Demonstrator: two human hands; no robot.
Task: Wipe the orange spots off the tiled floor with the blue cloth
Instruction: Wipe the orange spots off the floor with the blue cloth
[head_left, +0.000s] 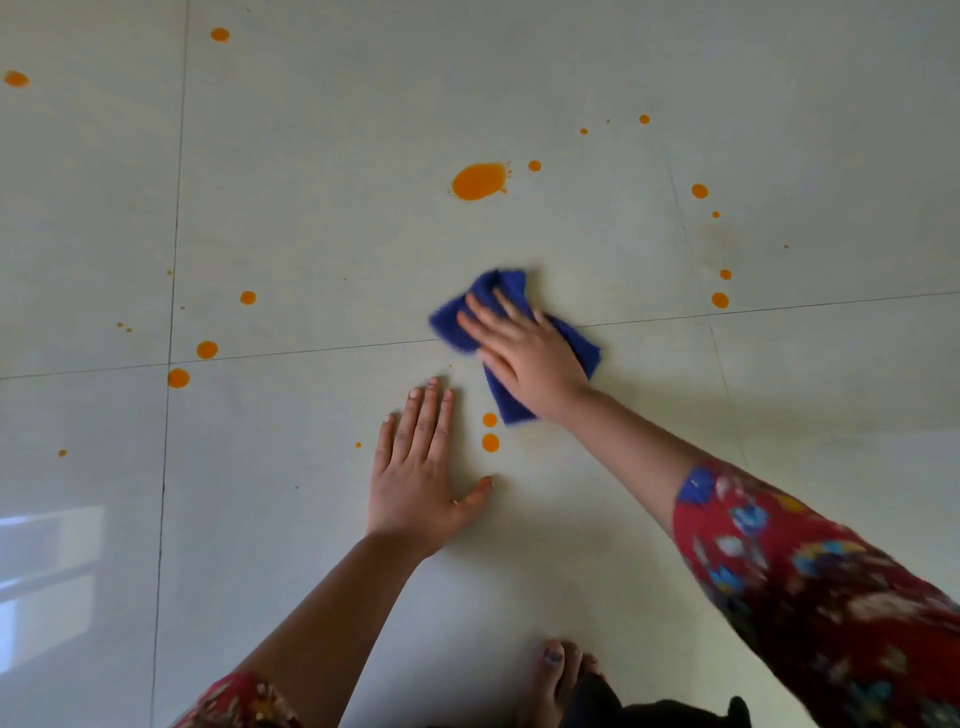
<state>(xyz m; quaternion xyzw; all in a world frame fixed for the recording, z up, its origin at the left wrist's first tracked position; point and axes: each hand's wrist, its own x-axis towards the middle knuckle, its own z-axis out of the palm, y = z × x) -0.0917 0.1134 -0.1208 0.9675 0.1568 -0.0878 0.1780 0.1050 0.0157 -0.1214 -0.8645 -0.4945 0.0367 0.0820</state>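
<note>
Mid-wipe, my right hand (524, 358) presses the cloth (506, 400) with straight fingers, my left hand (415, 478) lies flat on the floor (311, 208); the big orange spot (478, 181) ahead probably comes next.

A bare foot (558, 675) shows at the bottom edge. Dark fabric (675, 714), perhaps a garment, lies against its right side. A red flowered sleeve (831, 597) fills the space right of the foot, another sleeve edge (234, 701) sits well left, and a pale reflection (47, 571) lies farther left.
</note>
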